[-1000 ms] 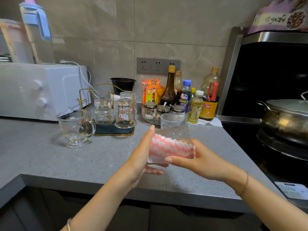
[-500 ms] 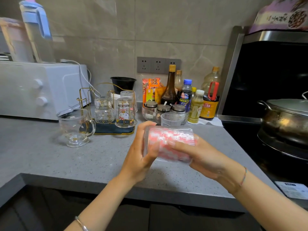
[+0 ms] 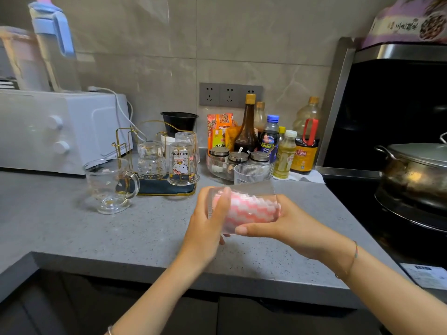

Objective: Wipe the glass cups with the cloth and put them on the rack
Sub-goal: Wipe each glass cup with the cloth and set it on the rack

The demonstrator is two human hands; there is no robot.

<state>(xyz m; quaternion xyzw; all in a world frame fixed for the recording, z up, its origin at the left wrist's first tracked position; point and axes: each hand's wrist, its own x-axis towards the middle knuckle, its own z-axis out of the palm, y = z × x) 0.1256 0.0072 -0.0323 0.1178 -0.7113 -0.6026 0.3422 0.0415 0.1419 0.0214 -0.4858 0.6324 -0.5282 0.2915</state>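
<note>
A ribbed glass cup (image 3: 244, 192) lies on its side above the grey counter, with a pink-and-white cloth (image 3: 249, 211) stuffed inside it. My left hand (image 3: 208, 221) grips the cup's left end, thumb over the top. My right hand (image 3: 287, 226) cups the other end from below, fingers curled against cup and cloth. A gold wire rack (image 3: 125, 143) on a dark tray holds a bumpy glass (image 3: 151, 159), a cartoon-printed glass (image 3: 182, 164) and another behind, all upside down. A handled glass mug (image 3: 108, 184) and a second ribbed cup (image 3: 246, 172) stand on the counter.
A white oven (image 3: 55, 131) stands at the back left with a cable running to the wall. Sauce bottles (image 3: 268, 139) and spice jars (image 3: 239, 158) crowd the back centre. A stove with a metal pot (image 3: 418, 170) fills the right side. The counter's front edge (image 3: 145, 274) runs below my hands.
The cup has turned in my hands while the cloth stayed inside. My left thumb went from upright beside the cup to wrapped over its end. The hands stayed in about the same place.
</note>
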